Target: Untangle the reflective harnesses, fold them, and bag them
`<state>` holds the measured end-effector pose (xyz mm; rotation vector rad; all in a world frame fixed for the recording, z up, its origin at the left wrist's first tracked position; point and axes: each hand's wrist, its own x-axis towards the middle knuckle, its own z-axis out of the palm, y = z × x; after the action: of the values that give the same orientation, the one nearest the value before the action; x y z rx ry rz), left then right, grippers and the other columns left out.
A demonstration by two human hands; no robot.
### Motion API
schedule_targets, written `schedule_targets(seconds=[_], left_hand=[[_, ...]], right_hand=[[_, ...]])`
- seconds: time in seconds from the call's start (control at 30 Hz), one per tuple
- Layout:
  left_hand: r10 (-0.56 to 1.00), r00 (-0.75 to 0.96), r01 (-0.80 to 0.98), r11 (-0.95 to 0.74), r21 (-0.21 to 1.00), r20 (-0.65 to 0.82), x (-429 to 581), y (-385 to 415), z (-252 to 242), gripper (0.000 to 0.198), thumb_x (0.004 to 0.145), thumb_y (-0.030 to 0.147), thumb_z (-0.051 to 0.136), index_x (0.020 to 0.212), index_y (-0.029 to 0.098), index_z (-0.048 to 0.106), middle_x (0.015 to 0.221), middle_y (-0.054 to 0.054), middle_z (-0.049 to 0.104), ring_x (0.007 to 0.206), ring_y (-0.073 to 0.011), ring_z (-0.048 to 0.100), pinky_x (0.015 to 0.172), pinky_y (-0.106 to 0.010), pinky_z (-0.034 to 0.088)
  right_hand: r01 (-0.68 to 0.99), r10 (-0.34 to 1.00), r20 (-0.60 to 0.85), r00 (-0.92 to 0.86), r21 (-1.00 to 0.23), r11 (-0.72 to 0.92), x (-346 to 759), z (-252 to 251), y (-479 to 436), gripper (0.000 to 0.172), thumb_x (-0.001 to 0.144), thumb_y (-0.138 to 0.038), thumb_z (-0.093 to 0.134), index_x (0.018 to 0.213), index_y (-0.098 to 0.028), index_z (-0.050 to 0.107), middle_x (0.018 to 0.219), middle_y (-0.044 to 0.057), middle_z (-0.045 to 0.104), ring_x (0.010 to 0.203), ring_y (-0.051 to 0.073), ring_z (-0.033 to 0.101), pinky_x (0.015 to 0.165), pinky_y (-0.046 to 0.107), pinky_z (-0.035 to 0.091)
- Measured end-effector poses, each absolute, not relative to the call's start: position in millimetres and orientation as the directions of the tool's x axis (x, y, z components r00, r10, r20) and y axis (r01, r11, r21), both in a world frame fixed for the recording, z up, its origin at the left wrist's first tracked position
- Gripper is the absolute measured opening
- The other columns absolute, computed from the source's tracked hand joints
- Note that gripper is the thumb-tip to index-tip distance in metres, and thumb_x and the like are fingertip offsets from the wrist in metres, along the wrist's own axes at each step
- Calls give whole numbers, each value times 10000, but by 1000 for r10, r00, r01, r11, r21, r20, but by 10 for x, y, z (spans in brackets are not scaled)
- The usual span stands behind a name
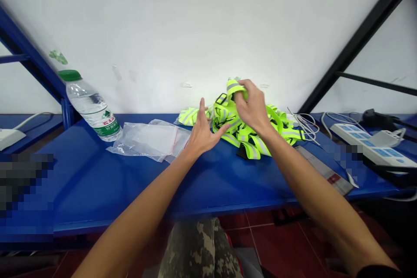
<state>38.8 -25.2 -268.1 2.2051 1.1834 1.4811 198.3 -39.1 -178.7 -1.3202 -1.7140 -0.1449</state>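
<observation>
A tangled heap of neon-yellow reflective straps point(256, 141) with grey stripes and black buckles lies on the blue table, near the wall. My right hand point(252, 104) is closed on one strap point(233, 87) and lifts a loop of it above the heap. To the left of the heap, my left hand point(204, 130) is open, thumb and fingers spread, with nothing in it. Just behind those fingers lies a smaller yellow bundle point(188, 116), partly hidden by them. Clear plastic bags point(148, 139) lie flat to the left of my left hand.
A water bottle point(94, 108) with a green cap stands at the left. To the right are white cables point(308, 126), a flat grey box point(324, 171) and a white power strip point(374, 145). The blue table point(137, 191) has metal frame posts at both sides.
</observation>
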Motion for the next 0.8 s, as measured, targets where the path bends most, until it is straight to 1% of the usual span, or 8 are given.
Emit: schedule_targets(seconds=[0.1, 0.23, 0.3, 0.4, 0.47, 0.53, 0.6, 0.8], left_hand=[[570, 79, 423, -762, 490, 818, 364, -321, -2585, 1023, 781, 519, 713, 1562, 257, 106, 1586, -166, 270, 1404, -333, 366, 1091, -452, 390], [659, 119, 452, -702, 550, 743, 189, -325, -2515, 849, 847, 354, 647, 1555, 245, 192, 1319, -119, 604, 1193, -276, 583, 1027, -399, 433], [723, 112, 486, -638, 597, 682, 93, -282, -2510, 823, 848, 328, 642, 1547, 213, 224, 1179, -101, 678, 1076, -267, 642, 971, -388, 457], [770, -24, 497, -544, 676, 637, -13, -194, -2496, 529, 938, 328, 503, 1444, 207, 412, 1048, -88, 711, 1008, -264, 665, 933, -391, 462], [789, -70, 494, -504, 709, 610, -57, -139, -2471, 434, 951, 282, 440, 1374, 197, 484, 1009, -93, 713, 990, -266, 666, 927, -405, 465], [802, -57, 511, -489, 707, 595, -89, -92, -2440, 469, 886, 204, 486, 1354, 174, 499, 1056, -118, 703, 1021, -275, 653, 949, -427, 462], [824, 7, 512, -489, 706, 566, -115, -57, -2414, 577, 796, 154, 553, 1369, 164, 483, 1136, -144, 680, 1066, -286, 638, 978, -455, 456], [845, 475, 236, -392, 890, 246, -200, -69, -2375, 1176, 671, 308, 736, 1566, 195, -18, 1436, -238, 486, 1358, -346, 462, 1042, -520, 427]], right_hand=[[617, 632, 741, -225, -394, 681, 1678, -1787, -665, 443, 765, -108, 453, 1189, -154, 572, 1131, 116, 661, 978, 232, 622, 862, 378, 498], [480, 571, 644, -509, -338, 810, 1678, -1868, -884, 507, 759, -116, 515, 1254, -209, 574, 1271, 87, 631, 1191, 232, 571, 1035, 418, 447], [548, 627, 582, -519, -337, 766, 1889, -1912, -869, 487, 824, -209, 571, 1310, -234, 559, 1343, 78, 603, 1283, 246, 523, 1092, 457, 405], [794, 783, 512, -353, -279, 540, 2282, -2004, -718, 561, 862, -333, 613, 1393, -183, 510, 1444, 127, 522, 1387, 302, 420, 1138, 496, 339], [882, 892, 316, -322, -243, 404, 2468, -2087, -600, 587, 834, -335, 654, 1375, -144, 530, 1331, 151, 612, 1272, 323, 532, 1054, 466, 417], [915, 941, 81, -329, -218, 339, 2550, -2162, -520, 569, 807, -304, 679, 1339, -142, 561, 1103, 112, 718, 1064, 294, 644, 897, 395, 490], [937, 948, -18, -317, -162, 310, 2557, -2204, -489, 494, 801, -260, 665, 1282, -163, 598, 961, 72, 735, 952, 267, 665, 783, 342, 485], [982, 984, 2, -180, 65, 180, 2511, -2195, -524, 496, 765, -362, 694, 1182, -106, 611, 1147, 192, 663, 1032, 314, 624, 730, 325, 442]])
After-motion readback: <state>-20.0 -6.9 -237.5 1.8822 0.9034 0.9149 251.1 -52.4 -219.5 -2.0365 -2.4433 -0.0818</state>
